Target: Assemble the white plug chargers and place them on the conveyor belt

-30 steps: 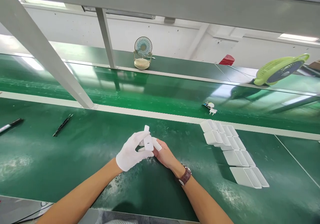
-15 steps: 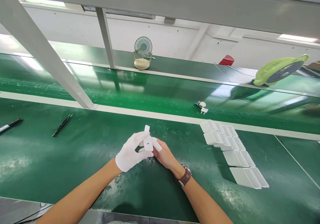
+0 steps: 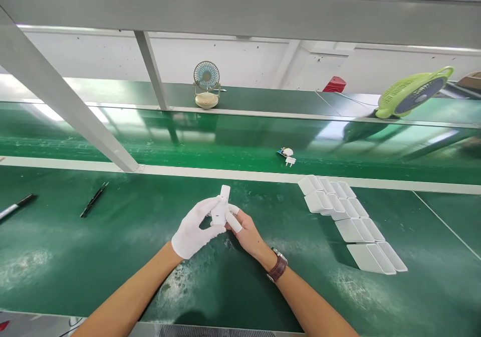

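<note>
Gleaming green belt point(image 3: 233, 141), matte green bench point(image 3: 93, 246), white wall point(image 3: 240, 58) behind.

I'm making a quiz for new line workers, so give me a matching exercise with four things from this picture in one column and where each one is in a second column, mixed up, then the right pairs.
Things:
1. white plug part
2. green fan
3. black tweezers
4. white casings

Places:
A. lying on the near bench, left of the hands
B. held between the gloved left hand and the right hand
C. in rows on the near bench, right of the hands
D. far side of the belt, at the right edge

Pairs: 1-B, 2-D, 3-A, 4-C
</note>
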A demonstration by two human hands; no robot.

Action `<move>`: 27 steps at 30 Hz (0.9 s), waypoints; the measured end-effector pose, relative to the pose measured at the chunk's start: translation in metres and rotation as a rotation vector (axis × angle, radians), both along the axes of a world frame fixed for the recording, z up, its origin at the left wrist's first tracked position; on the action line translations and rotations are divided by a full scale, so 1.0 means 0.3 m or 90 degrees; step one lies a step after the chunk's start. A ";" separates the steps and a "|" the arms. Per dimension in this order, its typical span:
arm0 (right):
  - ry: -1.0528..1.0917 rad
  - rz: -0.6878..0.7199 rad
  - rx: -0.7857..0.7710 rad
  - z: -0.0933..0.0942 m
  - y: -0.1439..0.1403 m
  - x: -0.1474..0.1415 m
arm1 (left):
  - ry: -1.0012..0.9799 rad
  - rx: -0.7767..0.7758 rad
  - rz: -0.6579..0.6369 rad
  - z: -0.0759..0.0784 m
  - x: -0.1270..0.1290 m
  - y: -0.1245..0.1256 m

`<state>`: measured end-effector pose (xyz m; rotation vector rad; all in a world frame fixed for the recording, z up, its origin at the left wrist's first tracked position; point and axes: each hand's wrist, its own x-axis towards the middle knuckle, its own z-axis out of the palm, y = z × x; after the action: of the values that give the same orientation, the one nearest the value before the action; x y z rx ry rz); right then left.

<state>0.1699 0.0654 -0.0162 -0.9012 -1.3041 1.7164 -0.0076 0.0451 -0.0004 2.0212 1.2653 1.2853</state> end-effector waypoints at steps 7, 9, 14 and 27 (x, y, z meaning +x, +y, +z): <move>-0.070 -0.112 0.151 -0.021 0.009 0.011 | 0.001 -0.006 0.030 -0.045 0.001 0.004; -0.101 -0.155 0.218 -0.025 0.013 0.014 | 0.011 -0.017 0.039 -0.056 0.002 0.007; -0.287 -0.177 0.453 -0.006 0.011 0.032 | 0.043 -0.018 0.099 -0.077 0.001 0.020; -0.386 -0.136 0.570 0.001 -0.003 0.040 | 0.085 -0.016 0.093 -0.114 -0.021 0.037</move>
<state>0.1817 0.0647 -0.0157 -0.9653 -2.0226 0.5435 -0.0139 0.0560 -0.0346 2.0587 1.5077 1.2089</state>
